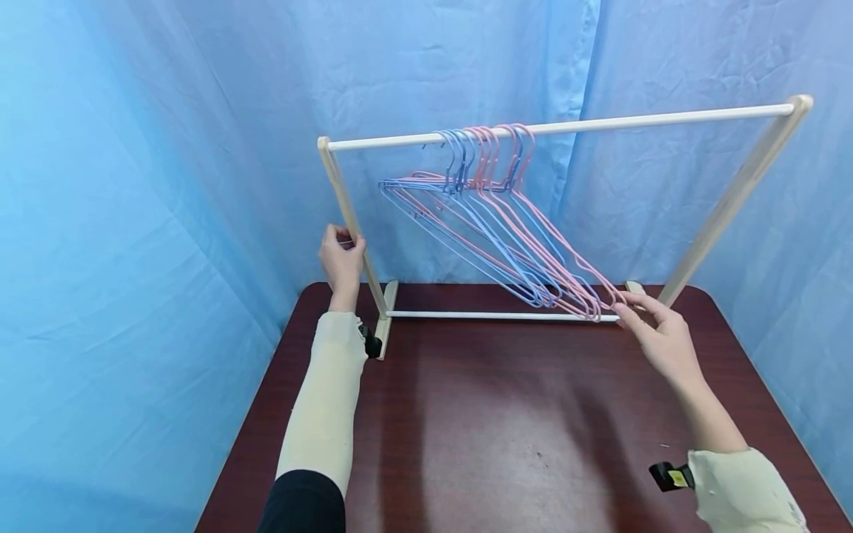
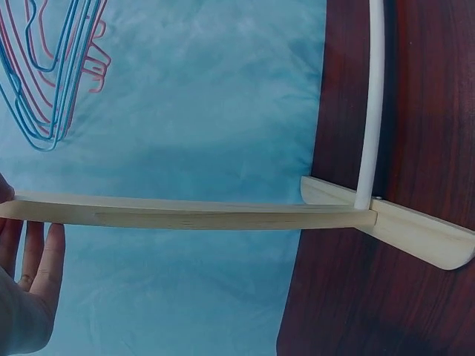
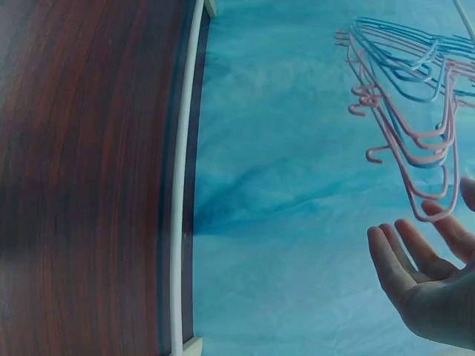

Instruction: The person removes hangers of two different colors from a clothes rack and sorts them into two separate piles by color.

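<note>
On a white rail [image 1: 666, 118] above the bench [image 1: 506, 414], pink and blue hangers [image 1: 536, 248] hang bunched while my left hand [image 1: 343, 259] grips the upright [image 1: 340, 189] and my loosely open right hand [image 1: 663, 340] touches their ends, seemingly adjusting them, which calls for gentle, steady pressure.

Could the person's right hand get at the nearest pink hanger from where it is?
Yes, it seems so: the right hand is already right at the lower corner of that pink hanger, with nothing visible in between.
</note>
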Demonstrator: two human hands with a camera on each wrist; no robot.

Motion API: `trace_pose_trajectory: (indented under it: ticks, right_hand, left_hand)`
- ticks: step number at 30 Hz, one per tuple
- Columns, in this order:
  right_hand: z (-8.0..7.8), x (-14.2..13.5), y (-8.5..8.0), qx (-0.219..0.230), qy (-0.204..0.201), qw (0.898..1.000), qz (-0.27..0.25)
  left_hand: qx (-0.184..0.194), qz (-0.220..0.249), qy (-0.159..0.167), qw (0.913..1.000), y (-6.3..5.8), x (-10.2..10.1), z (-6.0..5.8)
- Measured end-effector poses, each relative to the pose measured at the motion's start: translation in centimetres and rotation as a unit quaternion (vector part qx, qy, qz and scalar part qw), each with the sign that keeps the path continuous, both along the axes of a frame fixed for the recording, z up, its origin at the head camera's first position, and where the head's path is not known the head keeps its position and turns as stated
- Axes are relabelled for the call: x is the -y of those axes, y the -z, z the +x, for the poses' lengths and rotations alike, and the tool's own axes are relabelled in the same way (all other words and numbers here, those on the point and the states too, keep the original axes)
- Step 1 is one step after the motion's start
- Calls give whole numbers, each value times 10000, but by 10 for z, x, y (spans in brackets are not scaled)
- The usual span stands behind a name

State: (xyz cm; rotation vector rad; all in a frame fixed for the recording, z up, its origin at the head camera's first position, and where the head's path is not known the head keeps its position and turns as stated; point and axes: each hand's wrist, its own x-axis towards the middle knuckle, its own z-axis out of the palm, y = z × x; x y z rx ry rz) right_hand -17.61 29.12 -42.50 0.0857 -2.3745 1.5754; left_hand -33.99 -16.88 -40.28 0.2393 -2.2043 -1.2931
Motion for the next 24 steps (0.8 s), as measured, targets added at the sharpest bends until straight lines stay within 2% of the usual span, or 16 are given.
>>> trace_pose_trajectory:
  ticks: [3, 6, 12, 19, 24]
  right_hand:
    - [-2, 4, -1, 12, 282, 9987, 415]
    - [-5, 7, -1, -106, 424, 9975, 562]
    - [-7, 11, 0, -487, 548, 9962, 461]
    - [-6, 17, -4, -677, 506, 9964, -68]
    - [-6, 17, -1, -818, 827, 9922, 458]
  left_hand:
    - [-15, -32, 5, 10000, 1, -1, 0]
    - [-25, -51, 8, 10000, 1, -1, 0]
    - [-55, -99, -16, 9999, 1, -2, -1]
    - [-40, -114, -16, 9999, 2, -1, -1]
    - [-29, -74, -1, 10000, 3, 0, 0]
